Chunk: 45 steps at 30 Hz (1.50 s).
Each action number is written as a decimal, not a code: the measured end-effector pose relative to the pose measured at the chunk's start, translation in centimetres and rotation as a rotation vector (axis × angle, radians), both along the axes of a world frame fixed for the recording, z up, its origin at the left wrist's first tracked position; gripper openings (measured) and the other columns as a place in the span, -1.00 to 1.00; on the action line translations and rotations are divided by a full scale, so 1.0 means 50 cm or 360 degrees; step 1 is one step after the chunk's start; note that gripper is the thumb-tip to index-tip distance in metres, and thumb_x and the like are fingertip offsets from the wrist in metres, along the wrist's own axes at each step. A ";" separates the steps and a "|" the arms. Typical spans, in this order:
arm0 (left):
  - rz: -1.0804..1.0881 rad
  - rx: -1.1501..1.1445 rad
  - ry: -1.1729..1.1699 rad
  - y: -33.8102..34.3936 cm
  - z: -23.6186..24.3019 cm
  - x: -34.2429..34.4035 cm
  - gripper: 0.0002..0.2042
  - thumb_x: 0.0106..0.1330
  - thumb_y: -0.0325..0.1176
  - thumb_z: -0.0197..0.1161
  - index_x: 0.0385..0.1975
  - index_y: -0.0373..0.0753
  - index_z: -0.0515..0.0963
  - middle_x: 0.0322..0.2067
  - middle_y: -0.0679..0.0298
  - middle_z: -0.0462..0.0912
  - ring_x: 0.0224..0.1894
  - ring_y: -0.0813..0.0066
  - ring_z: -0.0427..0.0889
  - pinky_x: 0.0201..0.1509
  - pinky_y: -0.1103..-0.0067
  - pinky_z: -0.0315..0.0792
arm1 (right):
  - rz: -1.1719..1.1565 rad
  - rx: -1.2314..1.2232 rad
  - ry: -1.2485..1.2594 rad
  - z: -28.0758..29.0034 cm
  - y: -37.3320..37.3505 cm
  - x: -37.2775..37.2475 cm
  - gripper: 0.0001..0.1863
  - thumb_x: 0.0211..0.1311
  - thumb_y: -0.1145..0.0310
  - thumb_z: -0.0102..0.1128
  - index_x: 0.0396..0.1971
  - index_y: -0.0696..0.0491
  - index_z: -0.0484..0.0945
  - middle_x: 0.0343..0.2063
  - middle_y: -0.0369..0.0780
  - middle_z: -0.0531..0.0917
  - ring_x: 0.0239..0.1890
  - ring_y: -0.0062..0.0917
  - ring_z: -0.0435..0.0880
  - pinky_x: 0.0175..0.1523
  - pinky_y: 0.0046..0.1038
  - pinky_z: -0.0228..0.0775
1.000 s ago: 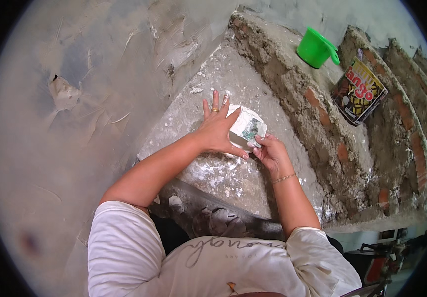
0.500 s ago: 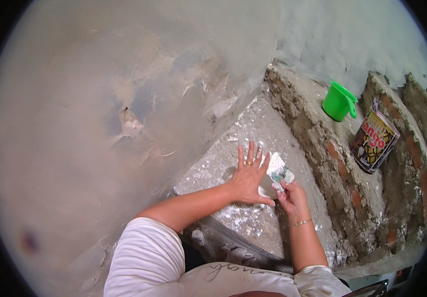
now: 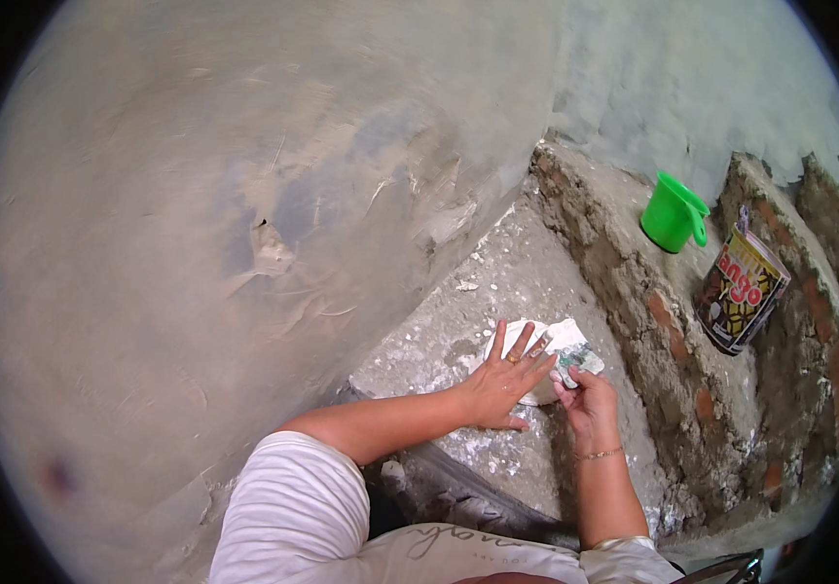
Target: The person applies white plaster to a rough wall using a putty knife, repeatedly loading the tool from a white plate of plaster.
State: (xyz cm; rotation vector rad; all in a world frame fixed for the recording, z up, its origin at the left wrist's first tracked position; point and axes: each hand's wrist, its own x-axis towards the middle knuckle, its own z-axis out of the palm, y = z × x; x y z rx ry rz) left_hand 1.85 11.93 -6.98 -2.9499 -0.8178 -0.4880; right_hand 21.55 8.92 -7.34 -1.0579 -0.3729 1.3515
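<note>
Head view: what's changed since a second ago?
The scene now sits lower and further right in frame. The left hand moved slightly toward the person, exposing more white patch. Unchanged: right hand grips the white-and-green flat piece; green cup and tin on the step.

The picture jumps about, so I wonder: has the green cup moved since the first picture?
No. The green cup appears lower and farther right, but so do the rough steps; against them, it stands in the same spot.
</note>
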 end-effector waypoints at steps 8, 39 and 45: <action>0.0097 0.0064 -0.0084 -0.025 0.025 -0.053 0.01 0.06 0.17 0.28 0.38 -0.38 -0.01 0.32 -0.37 -0.01 0.42 -0.42 -0.36 0.29 -0.30 -0.56 | 0.0224 0.0274 0.0049 0.058 0.007 0.030 -0.68 0.17 0.62 0.10 -0.05 0.12 0.41 -0.27 -0.15 0.62 -0.35 -0.29 0.70 -0.37 -0.41 0.62; 0.0320 0.0023 -0.1035 -0.058 -0.194 -0.274 -0.25 0.27 0.03 0.15 0.21 -0.52 0.14 0.16 -0.23 0.28 0.31 -0.23 0.19 0.39 -0.05 -0.06 | 0.0583 0.0263 0.0141 0.053 0.093 -0.017 -0.60 0.15 0.68 0.08 0.02 0.14 0.38 -0.16 -0.07 0.60 -0.19 -0.22 0.67 -0.19 -0.32 0.62; 0.0504 0.0161 -0.1187 -0.049 -0.210 -0.258 -0.19 0.26 0.13 0.10 0.18 -0.57 0.13 0.16 -0.28 0.21 0.31 -0.31 0.14 0.39 -0.07 -0.08 | 0.0401 0.0667 -0.0192 0.154 0.224 -0.141 -0.62 0.19 0.65 0.04 0.04 0.17 0.36 -0.09 -0.08 0.57 -0.13 -0.27 0.64 -0.13 -0.24 0.62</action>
